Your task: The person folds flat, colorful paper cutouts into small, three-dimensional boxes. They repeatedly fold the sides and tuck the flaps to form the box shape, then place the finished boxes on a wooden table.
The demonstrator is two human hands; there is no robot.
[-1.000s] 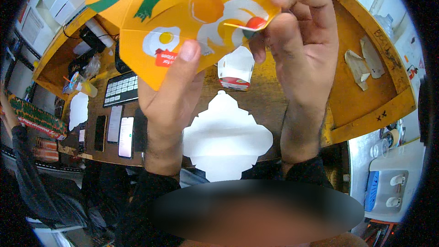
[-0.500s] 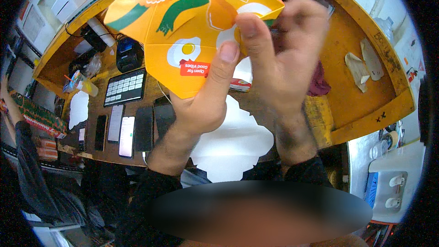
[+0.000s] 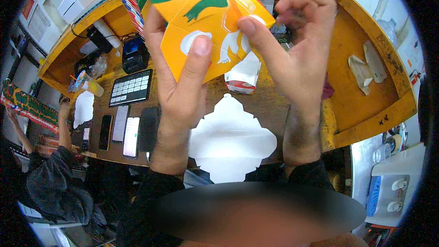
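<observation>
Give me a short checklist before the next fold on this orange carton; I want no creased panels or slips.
1. Left hand grips the orange carton, thumb pressed flat on its front panel: ok.
2. Right hand has its thumb on the carton's right edge: ok; its other fingers are blurred, so their hold: cannot tell.
3. Carton held up off the wooden counter: ok.
4. Flat white blank lies on the counter beneath the hands: ok.
5. Small white and red carton stands behind the blank, close under the held carton: cannot tell if it touches.
6. Carton's far side and its flaps: hidden, cannot tell.
</observation>
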